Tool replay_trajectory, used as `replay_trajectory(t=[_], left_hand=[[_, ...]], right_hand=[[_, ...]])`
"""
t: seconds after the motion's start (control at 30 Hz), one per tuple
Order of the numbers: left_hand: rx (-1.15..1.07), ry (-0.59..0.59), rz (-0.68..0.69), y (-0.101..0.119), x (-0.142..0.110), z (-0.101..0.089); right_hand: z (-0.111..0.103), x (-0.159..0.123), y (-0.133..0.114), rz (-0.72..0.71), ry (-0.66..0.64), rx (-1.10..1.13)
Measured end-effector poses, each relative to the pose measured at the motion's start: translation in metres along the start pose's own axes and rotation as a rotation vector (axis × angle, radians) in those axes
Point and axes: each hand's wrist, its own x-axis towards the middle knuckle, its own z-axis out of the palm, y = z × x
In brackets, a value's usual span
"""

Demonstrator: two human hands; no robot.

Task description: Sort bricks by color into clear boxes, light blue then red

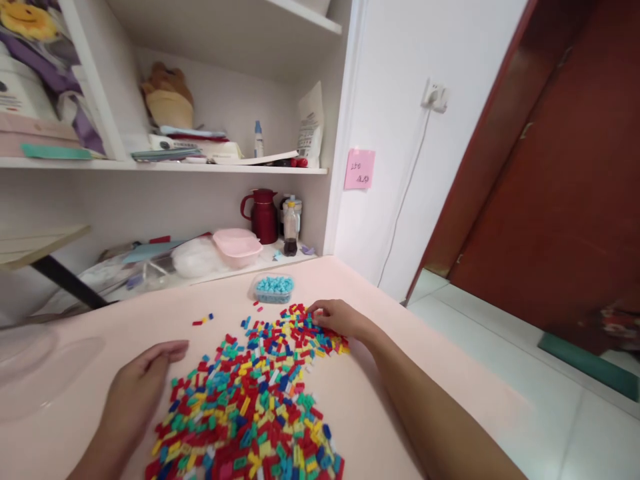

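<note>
A wide pile of small plastic building bricks point(255, 393) in red, yellow, green, blue and white spreads over the pale pink tabletop point(370, 413). My right hand point(337, 317) rests at the pile's far right end, fingers bent down among the bricks, thumb and forefinger apart. Left of the pile, my left hand point(143, 380) is held over the table with its fingers stretched to the right; I see nothing in it. Beyond the pile stands a clear plastic tub point(273, 297) filled with light blue pieces point(275, 285).
A few loose bricks point(203, 320) lie apart at the back left. A clear lid-like plastic piece point(65, 373) is at the left edge. Behind the table, a shelf holds a pink container point(237, 247), a dark red jug point(263, 217) and a bottle point(291, 230).
</note>
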Motion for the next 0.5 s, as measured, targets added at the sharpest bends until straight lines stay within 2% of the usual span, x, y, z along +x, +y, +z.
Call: replay_trajectory(t=[0.13, 0.3, 0.4, 0.5], left_hand=[[0.078, -0.023, 0.056, -0.003, -0.001, 0.003], [0.076, -0.025, 0.074, -0.003, -0.004, 0.006], [0.028, -0.030, 0.066, -0.002, -0.007, 0.007], [-0.085, -0.026, 0.063, 0.000, -0.009, 0.008]], right_hand=[[0.021, -0.008, -0.020, -0.286, -0.093, -0.038], [0.044, -0.020, -0.049, -0.551, -0.231, 0.032], [0.048, -0.027, -0.060, -0.627, -0.290, 0.107], [0.047, -0.030, -0.062, -0.669, -0.255, 0.158]])
